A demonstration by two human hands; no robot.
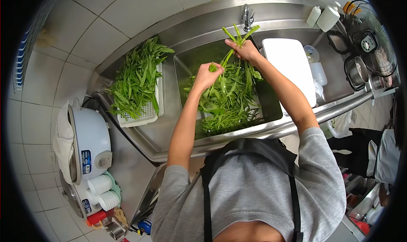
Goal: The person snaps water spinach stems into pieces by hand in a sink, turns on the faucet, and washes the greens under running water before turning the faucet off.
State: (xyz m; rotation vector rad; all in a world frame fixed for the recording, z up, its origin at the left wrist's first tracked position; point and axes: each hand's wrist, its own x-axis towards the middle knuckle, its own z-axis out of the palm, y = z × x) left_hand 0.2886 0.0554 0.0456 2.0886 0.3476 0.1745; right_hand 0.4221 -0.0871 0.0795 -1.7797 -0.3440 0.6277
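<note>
At the center of the frame, a deep metal sink (268,98) holds a loose heap of leafy greens (229,102). Above the heap, the right hand (244,50) is closed around a bunch of green stems (229,57); their cut-looking ends fan out above the fist, just below the faucet (247,17), and the leafy part hangs down toward the heap. The left hand (207,76), lower and to the left, has its fingers curled, with thumb and fingertips pinched together on a small bit of green (213,67) right beside the hanging stems.

In the upper left of the frame, a second pile of greens (137,79) lies on a white perforated tray (147,115) on the metal counter, some leaves spilling past its edges. Right of the sink, a white board (289,68) lies flat near the right forearm. Two white bottles (328,18) stand in the upper right, next to a fan (371,40). At the left edge, a large rice cooker (94,134) has a cloth (64,136) draped over it, with stacked white cups (100,184) just below.
</note>
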